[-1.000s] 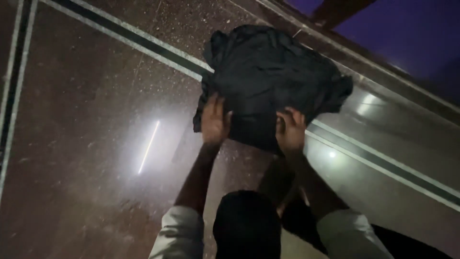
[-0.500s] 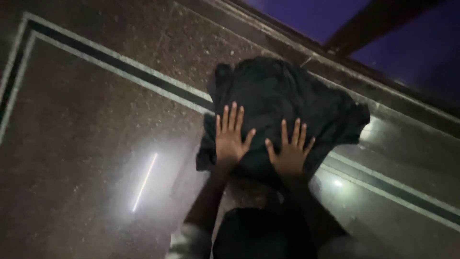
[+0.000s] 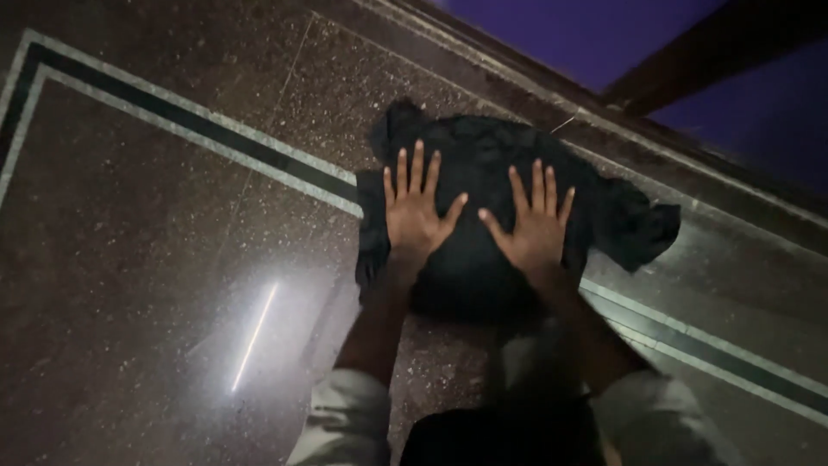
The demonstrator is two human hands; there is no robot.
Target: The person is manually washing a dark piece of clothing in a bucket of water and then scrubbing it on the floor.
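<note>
A crumpled black cloth (image 3: pixel 483 164) lies on a polished dark stone floor (image 3: pixel 155 250). My left hand (image 3: pixel 416 211) rests flat on the cloth's left part, fingers spread and pointing away from me. My right hand (image 3: pixel 535 224) lies flat beside it on the cloth's middle, fingers also spread. Neither hand grips the fabric; both palms press down on it. A loose bunch of the cloth (image 3: pixel 642 229) sticks out to the right of my right hand. My grey sleeves show at the bottom of the view.
A dark inlaid border stripe (image 3: pixel 190 121) with pale edges runs diagonally across the floor and under the cloth. A raised stone edge (image 3: pixel 552 95) and a dark post (image 3: pixel 690 60) stand behind. A ceiling light's reflection (image 3: pixel 252 338) glares on the floor at left.
My hands went from gripping the cloth's near edge to lying flat and spread on top of it, and slid forward over it. The cloth looks flatter now.
</note>
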